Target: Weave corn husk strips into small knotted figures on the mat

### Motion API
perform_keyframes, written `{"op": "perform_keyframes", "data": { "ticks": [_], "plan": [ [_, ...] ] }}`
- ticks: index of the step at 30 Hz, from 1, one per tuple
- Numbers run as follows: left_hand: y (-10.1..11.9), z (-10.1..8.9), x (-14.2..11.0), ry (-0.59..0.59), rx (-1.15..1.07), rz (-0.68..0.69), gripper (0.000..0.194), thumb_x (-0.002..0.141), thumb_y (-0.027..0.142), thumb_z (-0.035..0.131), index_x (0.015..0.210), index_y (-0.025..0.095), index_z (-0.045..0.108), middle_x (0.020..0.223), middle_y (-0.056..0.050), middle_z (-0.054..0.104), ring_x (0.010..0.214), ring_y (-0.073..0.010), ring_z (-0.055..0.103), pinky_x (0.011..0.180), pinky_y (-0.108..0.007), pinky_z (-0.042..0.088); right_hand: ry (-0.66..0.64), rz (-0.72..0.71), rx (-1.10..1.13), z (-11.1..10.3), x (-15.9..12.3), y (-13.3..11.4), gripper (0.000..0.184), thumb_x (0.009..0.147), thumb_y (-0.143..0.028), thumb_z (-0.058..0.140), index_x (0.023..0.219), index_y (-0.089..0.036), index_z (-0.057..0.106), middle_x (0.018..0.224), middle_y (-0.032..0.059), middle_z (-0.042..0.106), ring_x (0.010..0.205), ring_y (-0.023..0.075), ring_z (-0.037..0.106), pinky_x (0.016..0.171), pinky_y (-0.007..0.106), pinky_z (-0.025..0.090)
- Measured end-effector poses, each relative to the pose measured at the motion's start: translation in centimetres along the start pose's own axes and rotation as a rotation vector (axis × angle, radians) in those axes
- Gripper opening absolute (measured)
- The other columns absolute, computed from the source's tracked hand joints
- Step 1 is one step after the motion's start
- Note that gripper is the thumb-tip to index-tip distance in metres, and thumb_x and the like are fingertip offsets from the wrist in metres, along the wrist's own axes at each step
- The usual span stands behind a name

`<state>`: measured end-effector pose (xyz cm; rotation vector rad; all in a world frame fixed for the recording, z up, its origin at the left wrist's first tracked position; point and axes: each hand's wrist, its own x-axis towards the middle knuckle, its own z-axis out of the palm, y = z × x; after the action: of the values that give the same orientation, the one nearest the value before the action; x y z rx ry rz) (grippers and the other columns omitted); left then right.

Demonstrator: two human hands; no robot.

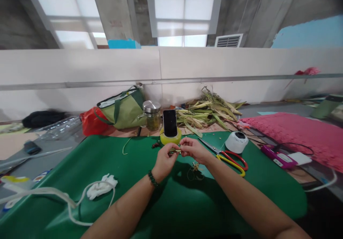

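My left hand [164,161], with a dark green bead bracelet on its wrist, pinches a small greenish strip of plant leaf [174,151]. At the strip's right end, my right hand [197,151] has its thumb and fingertips closed on it. Both hands are raised over the green table mat [150,217]. Beneath the right hand lies a small pale tuft with loose thread [196,166]. Scissors [227,159] with red and yellow handles lie to the right, near a white thread spool [237,142]. Just beyond the fingers a phone [170,123] leans upright on a yellow tape roll [170,137].
A heap of dry corn husks [211,110] lies against the back wall, beside a glass jug [152,117] and a green bag [125,110]. White tubing [71,206] and a crumpled tissue [102,186] occupy the left. A magenta device [278,157] and pink cloth [300,131] are at right.
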<state>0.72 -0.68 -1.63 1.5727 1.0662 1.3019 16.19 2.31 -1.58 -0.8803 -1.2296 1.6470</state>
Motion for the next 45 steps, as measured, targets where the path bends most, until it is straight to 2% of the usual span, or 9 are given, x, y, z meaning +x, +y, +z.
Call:
{"op": "perform_keyframes", "data": {
  "ticks": [9, 17, 20, 28, 34, 39, 41, 43, 45],
  "plan": [
    [0.7, 0.5, 0.1, 0.021, -0.177, -0.114, 0.022, 0.063, 0.032, 0.072, 0.067, 0.017, 0.057, 0.063, 0.001, 0.063, 0.064, -0.0176, 0.067, 0.066, -0.029, 0.053, -0.043, -0.156, -0.143, -0.5, -0.3, -0.4, 0.038, 0.059, -0.035, 0.08, 0.081, -0.018, 0.054, 0.064, -0.0039, 0.062, 0.058, 0.0113, 0.059, 0.061, 0.026, 0.047],
    [1.0, 0.2, 0.2, 0.054, -0.274, -0.281, 0.031, 0.055, 0.036, 0.078, 0.065, 0.015, 0.057, 0.06, 0.003, 0.059, 0.057, -0.0137, 0.064, 0.062, -0.027, 0.052, 0.074, -0.334, -0.346, 0.2, -1.0, -0.3, 0.026, 0.066, -0.03, 0.072, 0.078, -0.019, 0.052, 0.069, -0.0026, 0.056, 0.062, 0.011, 0.054, 0.059, 0.024, 0.043],
    [1.1, 0.2, 0.1, 0.056, -0.256, -0.261, 0.029, 0.057, 0.035, 0.077, 0.065, 0.015, 0.057, 0.061, 0.002, 0.06, 0.057, -0.0137, 0.064, 0.06, -0.026, 0.051, 0.088, -0.345, -0.384, 0.3, -1.1, -0.2, 0.024, 0.067, -0.03, 0.071, 0.08, -0.019, 0.053, 0.071, -0.0018, 0.057, 0.064, 0.012, 0.055, 0.06, 0.025, 0.044],
    [1.2, 0.3, 0.2, 0.031, -0.183, -0.222, 0.02, 0.058, 0.028, 0.073, 0.061, 0.015, 0.058, 0.056, 0.002, 0.06, 0.055, -0.0145, 0.064, 0.056, -0.024, 0.049, -0.036, -0.244, -0.298, -0.5, -0.5, -0.1, 0.029, 0.067, -0.031, 0.072, 0.082, -0.018, 0.052, 0.069, -0.0018, 0.062, 0.061, 0.0122, 0.059, 0.064, 0.028, 0.05],
    [0.8, 0.2, 0.6, 0.033, -0.246, -0.342, 0.027, 0.052, 0.031, 0.078, 0.059, 0.015, 0.058, 0.055, 0.003, 0.058, 0.056, -0.0139, 0.063, 0.055, -0.023, 0.046, 0.07, -0.465, -0.676, -0.2, -0.9, -0.1, 0.012, 0.078, -0.025, 0.061, 0.082, -0.019, 0.051, 0.076, 0.0003, 0.063, 0.07, 0.0139, 0.062, 0.067, 0.026, 0.049],
    [1.0, -0.1, 0.7, -0.011, -0.293, -0.398, 0.035, 0.052, 0.038, 0.081, 0.072, 0.014, 0.065, 0.072, -0.003, 0.067, 0.067, -0.0159, 0.066, 0.064, -0.025, 0.049, 0.069, -0.247, -1.232, -0.6, -3.9, -3.6, 0.02, 0.081, -0.02, 0.059, 0.1, -0.019, 0.059, 0.094, 0.0063, 0.07, 0.079, 0.0185, 0.066, 0.07, 0.028, 0.047],
    [1.3, -0.2, 0.6, -0.034, -0.261, -0.389, 0.037, 0.053, 0.04, 0.08, 0.074, 0.014, 0.064, 0.075, -0.003, 0.067, 0.07, -0.0171, 0.067, 0.066, -0.026, 0.05, 0.139, -0.202, -1.361, -1.4, -6.2, -5.7, 0.021, 0.085, -0.029, 0.055, 0.104, -0.021, 0.06, 0.102, 0.0068, 0.07, 0.085, 0.0199, 0.066, 0.072, 0.028, 0.046],
    [1.6, -0.3, 0.5, -0.057, -0.218, -0.374, 0.036, 0.056, 0.043, 0.078, 0.071, 0.015, 0.061, 0.072, -0.002, 0.065, 0.07, -0.0175, 0.067, 0.063, -0.026, 0.049, 0.265, -0.15, -1.416, -2.6, -8.5, -7.2, 0.022, 0.091, -0.032, 0.047, 0.106, -0.021, 0.059, 0.093, 0.0059, 0.07, 0.082, 0.0192, 0.065, 0.069, 0.027, 0.044],
    [1.8, -0.4, 0.4, -0.094, -0.169, -0.369, 0.037, 0.06, 0.047, 0.075, 0.071, 0.016, 0.058, 0.071, 0.0, 0.061, 0.068, -0.0174, 0.067, 0.057, -0.024, 0.047, 0.333, 0.018, -1.541, -4.2, -10.4, -7.6, 0.023, 0.093, -0.031, 0.042, 0.1, -0.019, 0.061, 0.089, 0.0071, 0.07, 0.08, 0.0201, 0.064, 0.066, 0.027, 0.041]
  ]
}}
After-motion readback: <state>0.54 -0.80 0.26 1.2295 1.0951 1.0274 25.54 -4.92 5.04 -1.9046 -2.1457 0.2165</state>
